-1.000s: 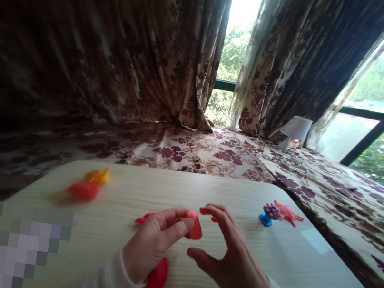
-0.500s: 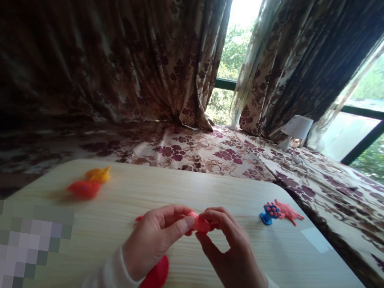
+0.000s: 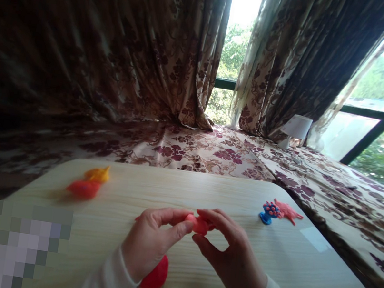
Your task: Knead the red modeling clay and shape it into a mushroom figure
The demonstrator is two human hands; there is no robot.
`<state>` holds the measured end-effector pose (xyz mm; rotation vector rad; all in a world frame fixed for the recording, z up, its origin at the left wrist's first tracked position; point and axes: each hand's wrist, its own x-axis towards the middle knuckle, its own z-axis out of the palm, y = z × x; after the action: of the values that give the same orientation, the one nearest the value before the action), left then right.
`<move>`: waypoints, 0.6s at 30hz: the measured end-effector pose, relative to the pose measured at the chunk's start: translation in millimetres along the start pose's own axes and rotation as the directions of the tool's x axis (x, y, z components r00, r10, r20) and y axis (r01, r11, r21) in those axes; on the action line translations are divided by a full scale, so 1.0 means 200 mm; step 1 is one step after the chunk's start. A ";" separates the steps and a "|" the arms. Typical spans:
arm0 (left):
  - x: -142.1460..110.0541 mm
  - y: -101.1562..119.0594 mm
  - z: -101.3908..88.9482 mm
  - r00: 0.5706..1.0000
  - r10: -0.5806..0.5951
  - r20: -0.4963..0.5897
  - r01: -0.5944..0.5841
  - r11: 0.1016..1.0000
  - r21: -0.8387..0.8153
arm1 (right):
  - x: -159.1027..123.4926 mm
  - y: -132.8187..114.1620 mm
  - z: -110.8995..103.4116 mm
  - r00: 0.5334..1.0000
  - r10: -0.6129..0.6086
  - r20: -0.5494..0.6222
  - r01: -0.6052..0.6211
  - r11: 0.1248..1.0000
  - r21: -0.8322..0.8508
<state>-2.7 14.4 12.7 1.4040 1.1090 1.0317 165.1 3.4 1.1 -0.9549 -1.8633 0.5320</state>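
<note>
A small lump of pink modelling clay [image 3: 199,224] is held above the table, between my two hands. My left hand [image 3: 154,239] pinches its left side between thumb and fingertips. On the other side, my right hand [image 3: 233,256] curls its fingers against the clay, the thumb just below it. Beneath my left wrist lies a flat, rounded red piece [image 3: 156,276], partly covered by the hand and sleeve. A sliver of something red shows behind the left hand; its shape is hidden.
On the pale wooden table [image 3: 129,180], an orange-red piece [image 3: 84,189] and a yellow piece [image 3: 98,174] sit at the left. To the right stand a blue dotted figure [image 3: 269,213] and a flat pink shape [image 3: 287,211]. A white lamp [image 3: 296,127] stands beyond.
The pink clay has turned slightly between my fingers, and my right fingertips have shifted a little to the left. The pieces on the table stay where they were.
</note>
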 end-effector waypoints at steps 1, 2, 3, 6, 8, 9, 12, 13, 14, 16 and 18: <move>0.00 0.01 -0.01 1.000 0.005 -0.005 -0.005 0.999 0.049 | 0.00 0.00 0.00 1.000 0.008 0.019 -0.008 1.000 0.001; 0.00 0.02 -0.03 1.000 0.016 -0.021 -0.014 0.994 0.107 | 0.01 0.00 -0.01 0.999 0.022 0.037 -0.022 1.000 0.007; -0.01 0.03 -0.05 0.998 0.037 -0.042 -0.029 0.984 0.173 | 0.01 0.01 -0.01 0.998 0.044 0.052 -0.045 0.999 0.016; -0.06 0.07 -0.13 0.990 0.135 -0.051 -0.105 0.915 0.388 | 0.03 0.02 -0.03 0.987 0.141 0.071 -0.145 0.988 0.055; -0.12 0.09 -0.17 0.989 0.147 0.012 -0.131 0.838 0.529 | 0.03 0.04 -0.04 0.976 0.195 0.095 -0.204 0.975 0.090; -0.15 0.10 -0.18 0.991 0.128 0.048 -0.132 0.796 0.591 | 0.03 0.04 -0.04 0.971 0.216 0.103 -0.226 0.969 0.103; -0.22 0.10 -0.16 0.990 0.047 0.131 -0.128 0.678 0.724 | 0.02 0.06 -0.03 0.960 0.263 0.097 -0.274 0.953 0.129; -0.24 0.10 -0.15 0.990 0.035 0.137 -0.127 0.648 0.751 | 0.02 0.06 -0.02 0.956 0.277 0.094 -0.288 0.947 0.142; -0.26 0.09 -0.13 0.990 0.032 0.135 -0.125 0.622 0.773 | 0.01 0.06 -0.02 0.953 0.287 0.093 -0.299 0.941 0.161; -0.27 0.06 -0.11 0.993 0.035 0.113 -0.112 0.589 0.800 | 0.01 0.04 -0.01 0.949 0.299 0.104 -0.315 0.925 0.211; -0.27 0.03 -0.10 0.993 0.033 0.115 -0.112 0.589 0.801 | 0.01 0.01 -0.01 0.944 0.305 0.127 -0.328 0.908 0.259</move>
<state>-32.0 -34.2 19.0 2.2103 1.5638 0.4739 167.5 7.2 1.4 -1.0621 -1.6549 1.0173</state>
